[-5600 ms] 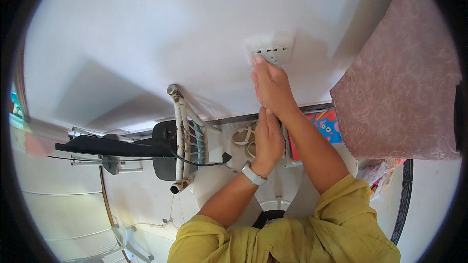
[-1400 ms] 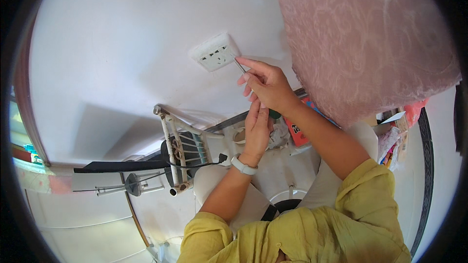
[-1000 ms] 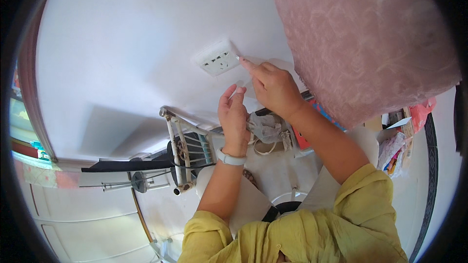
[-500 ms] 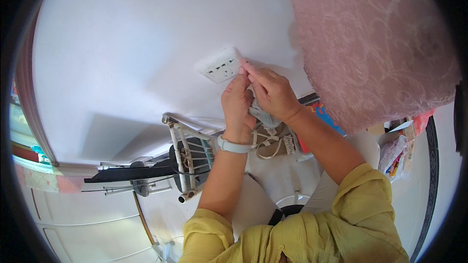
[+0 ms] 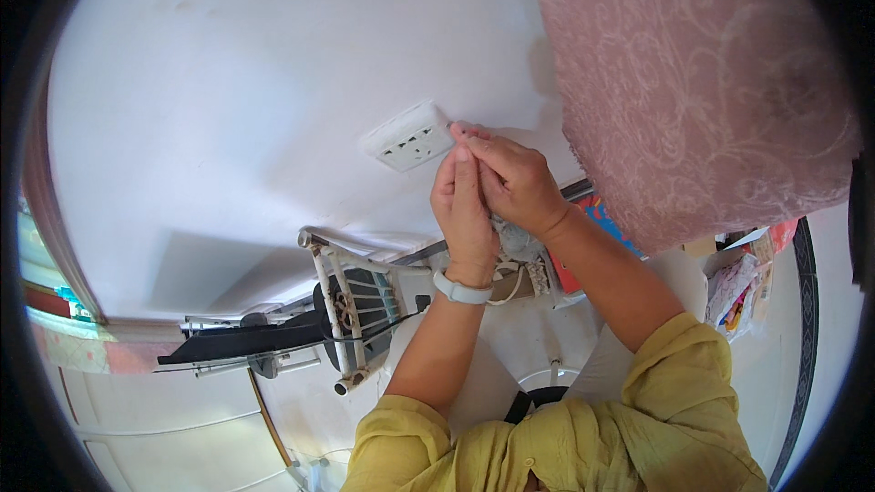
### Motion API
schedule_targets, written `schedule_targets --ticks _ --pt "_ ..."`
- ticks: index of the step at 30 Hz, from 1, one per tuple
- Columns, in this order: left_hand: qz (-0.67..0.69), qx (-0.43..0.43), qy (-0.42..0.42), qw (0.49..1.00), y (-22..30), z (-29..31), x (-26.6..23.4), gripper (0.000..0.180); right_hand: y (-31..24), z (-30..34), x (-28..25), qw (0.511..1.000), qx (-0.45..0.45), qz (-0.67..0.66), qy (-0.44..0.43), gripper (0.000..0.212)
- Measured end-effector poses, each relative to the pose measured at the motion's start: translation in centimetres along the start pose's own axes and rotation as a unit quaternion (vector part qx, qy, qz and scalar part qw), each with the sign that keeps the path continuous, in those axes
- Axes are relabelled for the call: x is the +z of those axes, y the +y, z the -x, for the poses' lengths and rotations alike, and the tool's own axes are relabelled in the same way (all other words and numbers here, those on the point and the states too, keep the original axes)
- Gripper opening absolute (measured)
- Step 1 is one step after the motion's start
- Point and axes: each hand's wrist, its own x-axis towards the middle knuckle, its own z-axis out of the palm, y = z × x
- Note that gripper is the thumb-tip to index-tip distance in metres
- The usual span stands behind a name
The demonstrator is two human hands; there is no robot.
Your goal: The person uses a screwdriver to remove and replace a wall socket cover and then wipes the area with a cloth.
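My left hand [image 5: 463, 210] and my right hand [image 5: 518, 184] are pressed together in front of the wall, just right of and below a white wall socket [image 5: 408, 148]. Both are closed, with thumbs and fingertips pinched around something small. Only a tiny dark bit shows at the fingertips, too little to name. A crumpled grey cloth [image 5: 518, 241] hangs below them, beside the right wrist; which hand grips it is hidden. The socket plate has several dark slots. Its right edge is close to my fingertips but looks apart from them.
A rusty white metal rack [image 5: 351, 310] stands against the wall on the left, with a long black panel [image 5: 251, 335] beside it. A pink patterned cloth [image 5: 702, 100] drapes down at right. Below the hands lies a strappy sandal [image 5: 515, 284]; plastic bags [image 5: 734, 287] lie at lower right.
My left hand has shifted right and slightly down, closer against my right hand. More of the socket's right edge shows now. The grey cloth hangs lower and further right.
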Motion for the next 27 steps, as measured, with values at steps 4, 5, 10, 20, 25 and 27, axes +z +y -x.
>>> schedule_targets --ticks 4,5,10,20,25,27 --pt "0.003 -0.012 -0.01 1.0 0.1 -0.1 0.0 0.036 0.1 -0.2 -0.3 1.0 0.006 0.009 -0.021 0.03" --pt "0.009 -0.014 -0.006 1.0 0.2 -0.2 0.2 0.034 0.1 -0.2 -0.4 0.999 0.01 0.006 -0.03 0.031" --pt "0.01 -0.011 -0.001 1.0 0.5 -0.5 0.6 0.037 0.2 -0.9 -0.4 0.999 -0.008 0.011 -0.037 0.031" --pt "0.005 -0.026 0.034 0.999 -1.5 0.5 0.0 0.028 1.3 0.5 -0.4 0.999 0.003 -0.008 -0.043 0.031" --pt "0.0 -0.004 0.012 1.0 -1.3 0.1 0.3 0.028 1.6 0.0 -0.5 0.999 -0.003 -0.004 -0.052 0.03" --pt "0.024 0.003 0.013 1.0 -0.8 -0.1 0.9 0.027 1.6 -0.5 -0.5 0.998 -0.062 0.023 -0.014 0.032"
